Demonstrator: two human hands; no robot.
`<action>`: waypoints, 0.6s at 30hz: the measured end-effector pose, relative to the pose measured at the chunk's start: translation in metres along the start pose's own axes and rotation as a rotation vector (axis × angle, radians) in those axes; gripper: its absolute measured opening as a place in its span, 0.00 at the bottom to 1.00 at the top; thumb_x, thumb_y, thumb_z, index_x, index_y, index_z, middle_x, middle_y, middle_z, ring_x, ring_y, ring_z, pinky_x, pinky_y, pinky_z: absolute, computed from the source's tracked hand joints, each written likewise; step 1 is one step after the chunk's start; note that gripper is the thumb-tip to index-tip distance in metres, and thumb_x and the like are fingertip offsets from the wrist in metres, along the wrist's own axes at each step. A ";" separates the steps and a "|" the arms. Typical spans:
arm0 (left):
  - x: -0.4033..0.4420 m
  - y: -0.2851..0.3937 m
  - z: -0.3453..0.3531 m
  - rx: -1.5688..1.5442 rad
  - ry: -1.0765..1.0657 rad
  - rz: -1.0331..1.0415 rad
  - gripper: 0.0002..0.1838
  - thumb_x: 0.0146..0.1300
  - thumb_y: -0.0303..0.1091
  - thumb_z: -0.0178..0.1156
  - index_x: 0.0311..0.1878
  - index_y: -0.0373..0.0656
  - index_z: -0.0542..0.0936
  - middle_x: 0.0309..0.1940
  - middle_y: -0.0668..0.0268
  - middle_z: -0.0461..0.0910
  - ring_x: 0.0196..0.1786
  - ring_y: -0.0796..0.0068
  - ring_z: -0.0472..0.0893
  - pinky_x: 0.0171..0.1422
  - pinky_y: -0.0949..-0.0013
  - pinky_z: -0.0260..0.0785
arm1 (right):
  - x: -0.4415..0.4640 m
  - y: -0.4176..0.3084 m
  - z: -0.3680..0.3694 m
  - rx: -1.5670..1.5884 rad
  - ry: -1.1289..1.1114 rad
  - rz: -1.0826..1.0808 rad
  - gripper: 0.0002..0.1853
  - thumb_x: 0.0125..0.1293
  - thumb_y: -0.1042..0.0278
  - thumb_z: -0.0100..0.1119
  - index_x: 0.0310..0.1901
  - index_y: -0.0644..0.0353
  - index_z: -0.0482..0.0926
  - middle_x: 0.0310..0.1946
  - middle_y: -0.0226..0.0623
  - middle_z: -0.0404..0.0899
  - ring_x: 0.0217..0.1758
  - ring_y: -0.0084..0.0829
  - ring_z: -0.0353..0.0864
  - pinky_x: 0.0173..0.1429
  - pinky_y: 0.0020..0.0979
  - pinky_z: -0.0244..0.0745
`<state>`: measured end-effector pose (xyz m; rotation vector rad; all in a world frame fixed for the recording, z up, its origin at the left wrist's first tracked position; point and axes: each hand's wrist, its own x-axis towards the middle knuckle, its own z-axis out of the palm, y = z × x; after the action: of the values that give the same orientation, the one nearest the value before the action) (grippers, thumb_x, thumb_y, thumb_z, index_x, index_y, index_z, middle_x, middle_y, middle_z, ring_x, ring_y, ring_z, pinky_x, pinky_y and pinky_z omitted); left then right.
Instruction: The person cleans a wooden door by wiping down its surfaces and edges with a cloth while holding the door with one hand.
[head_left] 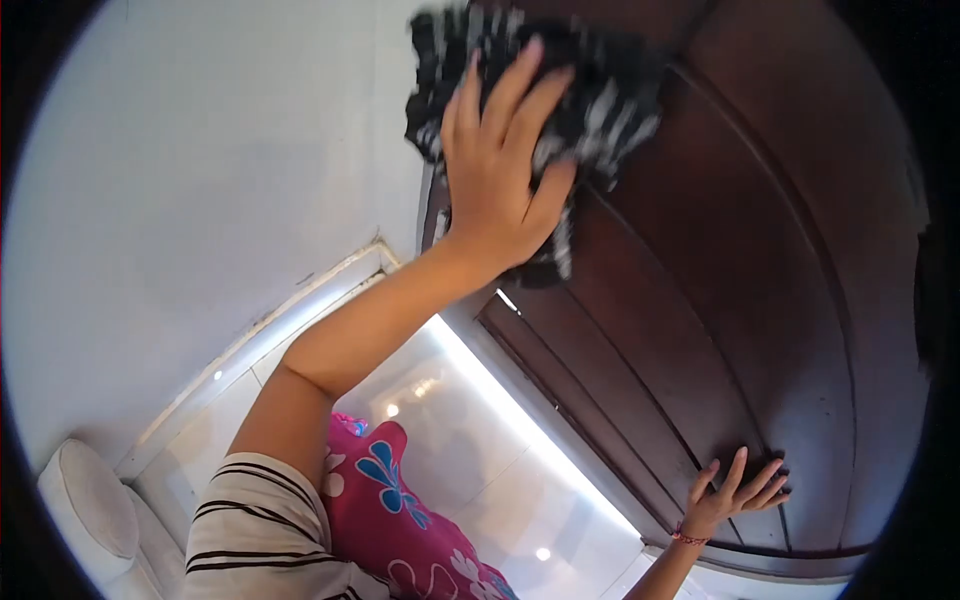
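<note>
My left hand (505, 165) holds a crumpled black cloth (600, 110) with grey-white patches against the upper part of a dark brown panelled wooden door (690, 270). Its fingers are spread over the cloth, back of the hand toward me, and the cloth's edges are blurred. Down at the lower right, my right hand (735, 495) lies on the same door with its fingers apart and nothing in it. A reddish band circles that wrist.
A pale wall (230, 160) fills the left side. Shiny light floor tiles (470, 430) lie below, beside the door's bottom edge. At the lower left is a light cushioned seat (95, 500). Pink flowered fabric (390, 500) and a striped sleeve (255, 520) cover my body and left arm.
</note>
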<state>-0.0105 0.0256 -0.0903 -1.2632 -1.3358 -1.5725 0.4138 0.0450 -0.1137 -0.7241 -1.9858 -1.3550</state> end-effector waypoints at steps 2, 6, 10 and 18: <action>0.016 0.001 0.004 -0.009 0.086 -0.044 0.30 0.49 0.35 0.56 0.60 0.46 0.68 0.66 0.62 0.61 0.67 0.42 0.53 0.67 0.46 0.43 | 0.004 -0.002 0.002 -0.022 0.026 -0.016 0.19 0.66 0.55 0.45 0.56 0.47 0.74 0.68 0.47 0.54 0.73 0.49 0.45 0.72 0.58 0.34; -0.026 -0.002 -0.003 0.094 -0.046 0.011 0.31 0.54 0.35 0.53 0.62 0.34 0.61 0.66 0.50 0.56 0.65 0.46 0.55 0.69 0.48 0.40 | 0.005 -0.004 0.009 -0.044 0.081 -0.023 0.19 0.66 0.53 0.42 0.55 0.45 0.74 0.67 0.48 0.55 0.73 0.48 0.46 0.72 0.57 0.35; -0.145 -0.013 -0.018 0.119 -0.304 -0.113 0.27 0.46 0.46 0.59 0.50 0.43 0.72 0.64 0.52 0.59 0.62 0.38 0.54 0.59 0.43 0.48 | 0.002 -0.002 0.009 -0.050 0.074 -0.046 0.19 0.65 0.52 0.43 0.55 0.44 0.74 0.67 0.46 0.56 0.72 0.47 0.48 0.72 0.57 0.35; -0.160 -0.038 -0.014 0.104 -0.304 0.054 0.23 0.47 0.42 0.57 0.49 0.48 0.74 0.63 0.57 0.62 0.61 0.38 0.55 0.59 0.40 0.48 | -0.001 -0.003 0.010 -0.034 0.083 -0.052 0.20 0.65 0.51 0.44 0.55 0.44 0.74 0.67 0.48 0.56 0.72 0.46 0.48 0.72 0.56 0.34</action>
<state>-0.0054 0.0083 -0.2547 -1.5033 -1.5343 -1.2921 0.4110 0.0539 -0.1192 -0.6255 -1.9329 -1.4299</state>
